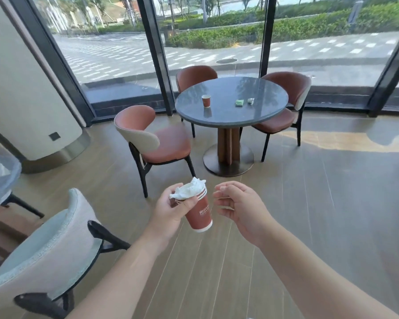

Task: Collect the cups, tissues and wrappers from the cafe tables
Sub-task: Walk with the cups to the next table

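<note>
Floor-to-ceiling glass walls enclose a cafe corner with wood-plank flooring, where a round grey stone-topped desk [258, 116] stands on a single pedestal, ringed by three rust-red upholstered chairs [157, 139]. On the desk top, a small red paper cup [206, 101] stands upright left of centre; a flat green wrapper [239, 102] lies to the right of that cup, and a crumpled white tissue [250, 101] lies just beyond the wrapper.

The left hand [171, 209] grips a tilted red paper cup with white bands [199, 214], its mouth stuffed with a crumpled white tissue wad [189, 188]. The right hand [237, 207] holds nothing; its fingers are loosely curled, just beside the held cup.

All three desk items lie well ahead of both hands, beyond arm's reach. The upright cup sits almost straight ahead, its long axis vertical. Judgement: the free right hand is the likelier to pick up next, after an approach to the desk.
</note>
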Motion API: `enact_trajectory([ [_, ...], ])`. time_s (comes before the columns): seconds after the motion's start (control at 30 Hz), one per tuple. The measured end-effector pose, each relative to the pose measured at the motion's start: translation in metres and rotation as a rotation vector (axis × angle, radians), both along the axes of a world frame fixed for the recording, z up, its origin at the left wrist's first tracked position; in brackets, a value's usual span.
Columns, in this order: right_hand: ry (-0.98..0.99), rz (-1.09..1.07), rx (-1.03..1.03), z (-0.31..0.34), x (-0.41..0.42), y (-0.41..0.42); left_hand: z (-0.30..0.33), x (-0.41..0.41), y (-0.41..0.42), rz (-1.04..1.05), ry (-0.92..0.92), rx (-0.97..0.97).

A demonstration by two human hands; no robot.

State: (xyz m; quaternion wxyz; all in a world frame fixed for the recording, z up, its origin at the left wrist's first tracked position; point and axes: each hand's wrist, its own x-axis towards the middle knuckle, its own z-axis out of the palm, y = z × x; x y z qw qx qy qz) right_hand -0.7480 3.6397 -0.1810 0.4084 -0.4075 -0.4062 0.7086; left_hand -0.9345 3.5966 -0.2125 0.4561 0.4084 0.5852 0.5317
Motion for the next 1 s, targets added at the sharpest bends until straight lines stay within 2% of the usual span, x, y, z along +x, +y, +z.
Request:
enact_trajectory([
  [0.2, 0.021, -0.091, 0.038, 0.017, 0.077, 0.109, 0.023, 0.072, 0.119, -0.093, 0.03, 0.018],
  [0.47, 0.052, -0.199, 0.034, 0.018, 0.147, 0.184, 0.033, 0.132, 0.214, -0.173, 0.028, 0.024],
  [0.77, 0.033, -0.244, 0.024, 0.007, 0.16, 0.247, 0.026, 0.141, 0.29, -0.167, 0.034, 0.004],
  [1.0, -0.03, -0.258, 0.011, -0.001, 0.146, 0.329, 0.006, 0.13, 0.376, -0.198, -0.024, 0.022],
])
